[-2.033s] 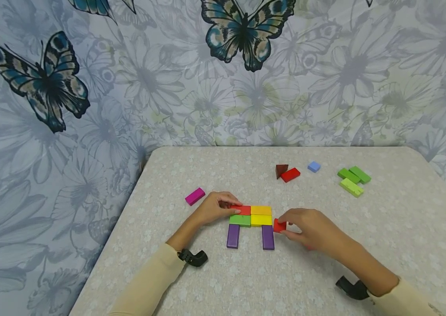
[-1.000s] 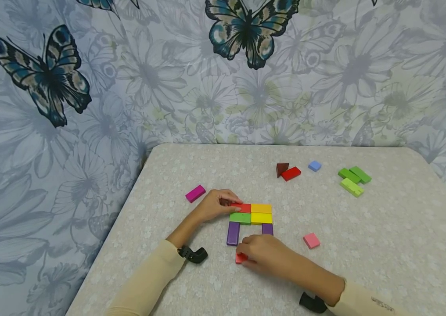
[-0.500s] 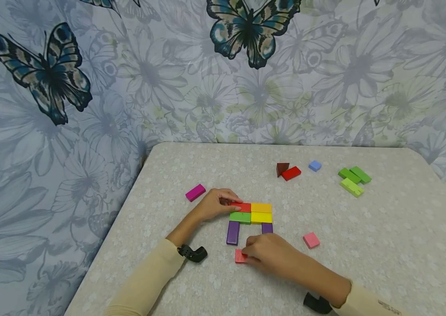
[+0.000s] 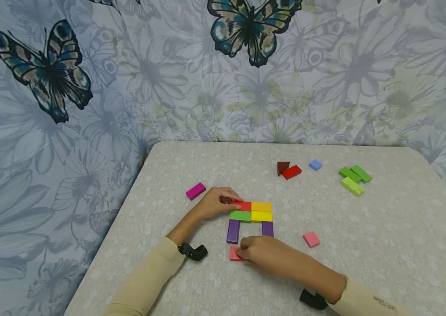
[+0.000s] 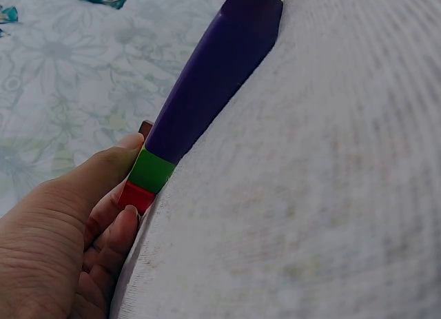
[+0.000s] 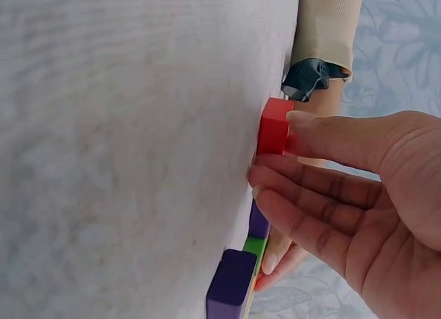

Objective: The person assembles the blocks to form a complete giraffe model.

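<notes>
Looking at the wall (image 4: 167,87): pale flowers and blue-black butterflies stretch right across the back of my feed.
Worktop (image 4: 404,254): cream and faintly flowered, reaching back to that wall, carrying every block I can see.
Sleeves: beige, left sleeve (image 4: 144,276) and right sleeve (image 4: 369,303), and I spot dark lettering on the right one.
Left hand (image 4: 213,204): narrowed, I see it pinching the left end of the red block (image 4: 245,206).
Right hand (image 4: 268,256): narrowed too, thumb and fingers pinching the coral block (image 4: 234,253) by its right side, just nearer the person than the left purple block (image 4: 232,231).
Block figure: red beside orange block (image 4: 261,206) at the back, green block (image 4: 240,216) beside yellow block (image 4: 261,217) in front, the left purple block and right purple block (image 4: 267,228) pointing towards me, the last partly behind the right hand.
Green cluster: two green blocks (image 4: 361,174) side by side, a lime block (image 4: 352,186) against them.
Loose singles: magenta block (image 4: 196,191) near the left hand, second red block (image 4: 292,172) by a brown prism (image 4: 282,167), pink block (image 4: 311,239) out right.
Smallest: blue block (image 4: 315,164), far side.
</notes>
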Available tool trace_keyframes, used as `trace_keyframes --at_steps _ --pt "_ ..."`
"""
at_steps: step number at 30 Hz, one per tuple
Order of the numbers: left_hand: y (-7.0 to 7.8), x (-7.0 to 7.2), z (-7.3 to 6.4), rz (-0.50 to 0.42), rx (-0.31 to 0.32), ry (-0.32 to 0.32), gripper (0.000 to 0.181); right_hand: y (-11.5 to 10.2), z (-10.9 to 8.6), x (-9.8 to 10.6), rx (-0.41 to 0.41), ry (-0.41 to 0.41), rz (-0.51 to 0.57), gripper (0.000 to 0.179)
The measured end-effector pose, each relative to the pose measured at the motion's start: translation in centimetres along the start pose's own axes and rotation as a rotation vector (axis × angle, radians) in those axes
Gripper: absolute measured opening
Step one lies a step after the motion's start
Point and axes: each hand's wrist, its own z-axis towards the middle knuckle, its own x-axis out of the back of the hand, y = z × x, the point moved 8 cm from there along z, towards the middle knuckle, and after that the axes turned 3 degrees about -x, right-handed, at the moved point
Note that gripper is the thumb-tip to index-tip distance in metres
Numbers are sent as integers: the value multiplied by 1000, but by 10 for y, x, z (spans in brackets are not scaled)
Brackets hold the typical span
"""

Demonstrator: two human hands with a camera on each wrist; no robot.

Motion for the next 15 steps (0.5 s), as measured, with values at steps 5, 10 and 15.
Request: trace_keyframes --at_steps 5,10,15 --pt "3 0 0 2 -19 -6 25 -3 4 -2 19 3 -32 23" --pt "6 -2 -2 10 -36 -33 26 -3 5 -5 -4 -30 -8 27" --pt "9 1 -2 19 -28 -16 25 -2 7 -5 -29 -39 -8 33"
